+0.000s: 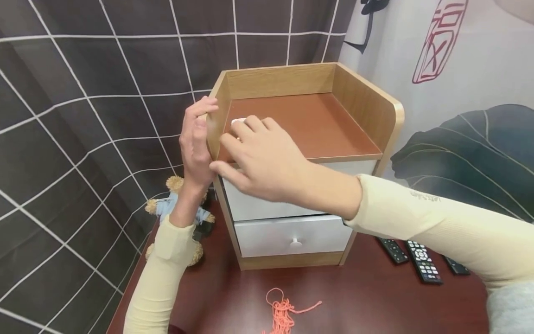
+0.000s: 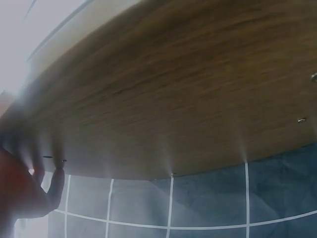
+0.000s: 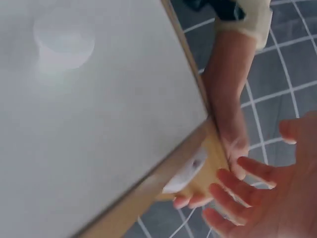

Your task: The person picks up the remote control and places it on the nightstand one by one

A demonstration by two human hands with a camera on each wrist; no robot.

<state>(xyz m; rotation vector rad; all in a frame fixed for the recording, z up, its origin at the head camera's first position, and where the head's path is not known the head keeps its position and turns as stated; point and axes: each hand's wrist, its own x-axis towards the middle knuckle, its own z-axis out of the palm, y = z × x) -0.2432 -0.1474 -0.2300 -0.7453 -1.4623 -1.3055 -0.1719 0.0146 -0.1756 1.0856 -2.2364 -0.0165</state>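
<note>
A small wood-trimmed cabinet (image 1: 308, 125) with white drawers and raised side panels stands on a dark red tabletop. My left hand (image 1: 193, 144) holds its left side panel (image 2: 163, 99) from outside, fingertips bent over the upper edge. In front of that panel my right hand (image 1: 267, 162) hovers with loosely bent, spread fingers. These fingers (image 3: 230, 196) hold nothing in the right wrist view. A white object (image 3: 185, 173) with a small dark spot lies against the inside of the panel. Only a bit of it shows past my right hand in the head view, and its kind is unclear.
Left of the cabinet sits a teddy bear (image 1: 167, 204) in light blue. Coral-coloured string (image 1: 282, 315) lies in front on the tabletop (image 1: 225, 297). To the right are several remote controls (image 1: 423, 262). A dark checked curtain (image 1: 104, 116) hangs behind and at the left.
</note>
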